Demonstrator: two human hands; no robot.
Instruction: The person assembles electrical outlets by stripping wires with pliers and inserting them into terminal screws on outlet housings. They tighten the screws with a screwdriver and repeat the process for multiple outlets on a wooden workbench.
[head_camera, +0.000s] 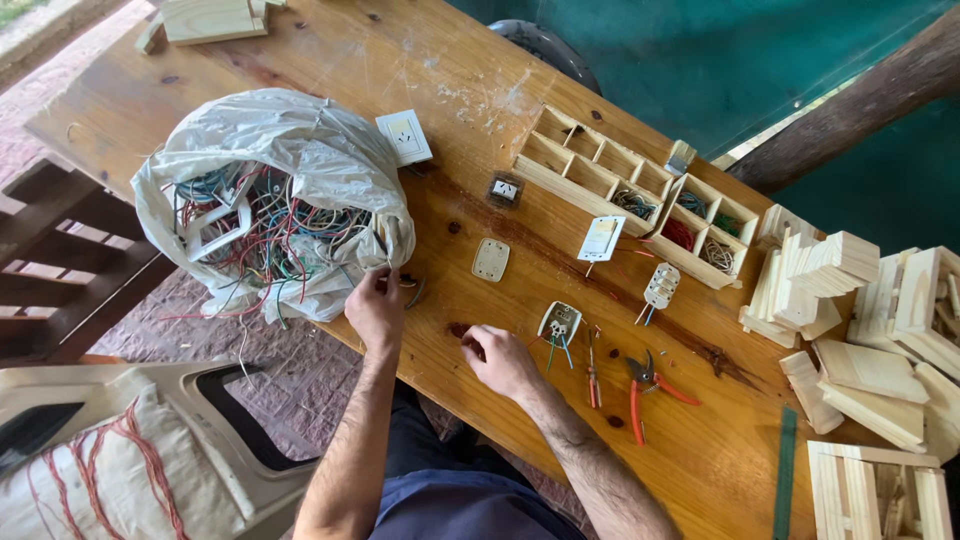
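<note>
My left hand pinches the rim of a white plastic bag stuffed with tangled coloured wires on a wooden table. My right hand rests on the table with fingers curled, and I cannot tell whether it holds a small piece. Just right of it lie a socket module with short wires, a small screwdriver and red-handled pliers.
A beige switch plate, white wall plates and a white plug block lie on the table. A wooden compartment tray holds wire coils. Stacked wooden pieces crowd the right end.
</note>
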